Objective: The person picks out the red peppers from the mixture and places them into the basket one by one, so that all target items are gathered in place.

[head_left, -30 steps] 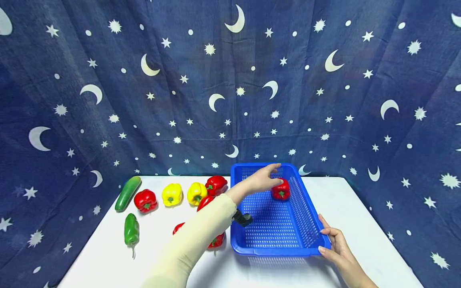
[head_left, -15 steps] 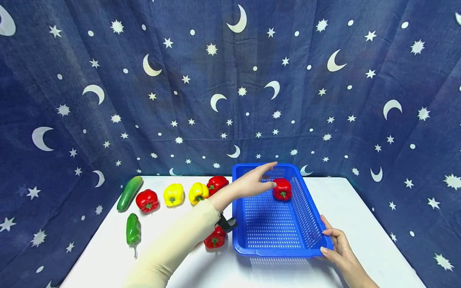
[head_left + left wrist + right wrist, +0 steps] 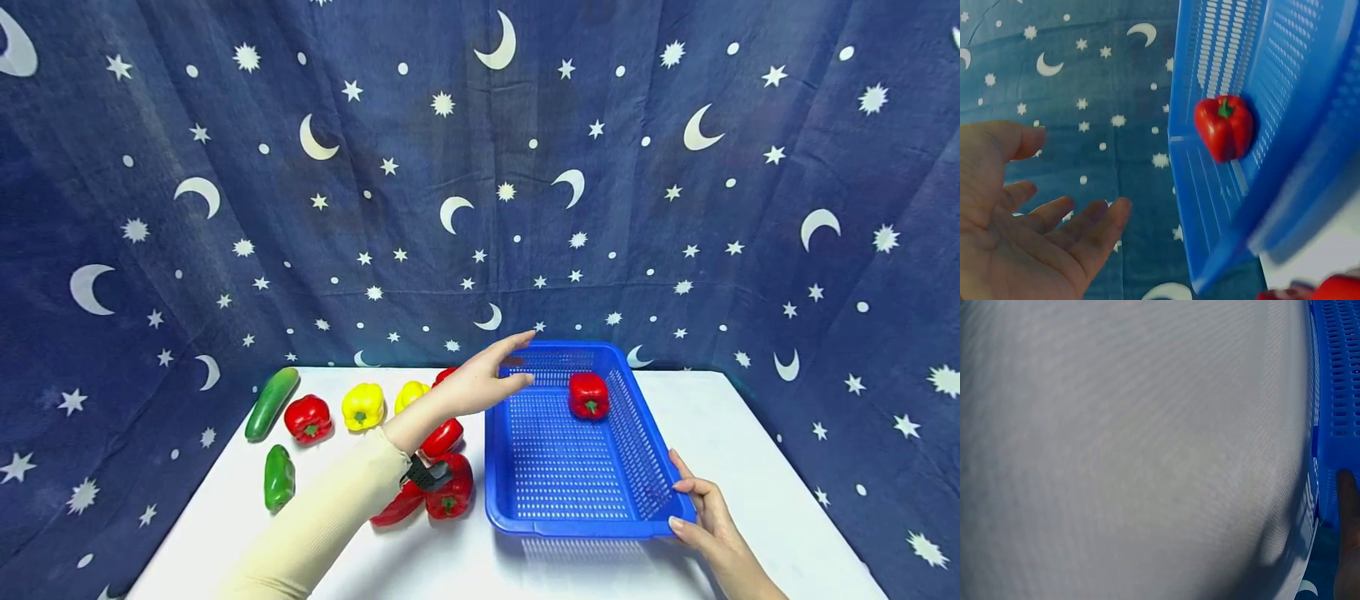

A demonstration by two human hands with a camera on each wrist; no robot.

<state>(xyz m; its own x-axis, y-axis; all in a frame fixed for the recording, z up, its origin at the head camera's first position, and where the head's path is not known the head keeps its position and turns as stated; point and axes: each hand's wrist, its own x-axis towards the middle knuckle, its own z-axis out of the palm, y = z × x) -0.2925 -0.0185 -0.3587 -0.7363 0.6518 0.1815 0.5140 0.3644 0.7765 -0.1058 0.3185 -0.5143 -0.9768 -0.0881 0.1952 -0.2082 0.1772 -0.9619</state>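
My left hand [image 3: 483,379] is over the left rim of the blue plastic basket [image 3: 558,527], fingers spread and holding nothing. In the left wrist view the palm and loosely bent fingers of that hand [image 3: 1041,219] show apart from the basket. One red bell pepper [image 3: 588,396] sits inside, toward the back right. My right hand [image 3: 708,521] grips the basket's front right corner, thumb on the rim and fingers along the side. Only a dark finger of it shows beside the perforated basket wall [image 3: 1335,447] in the right wrist view.
Left of the basket lie several red peppers [image 3: 450,487], partly behind my left arm. Farther left are a yellow pepper [image 3: 363,406], a red pepper [image 3: 308,418], a cucumber [image 3: 272,403] and a green pepper [image 3: 279,477]. A starry curtain [image 3: 420,167] hangs behind the white table [image 3: 690,408].
My left hand has moved left, from above the red bell pepper in the basket to over the basket's left rim. The pepper stays put, and my right hand keeps its grip on the corner.
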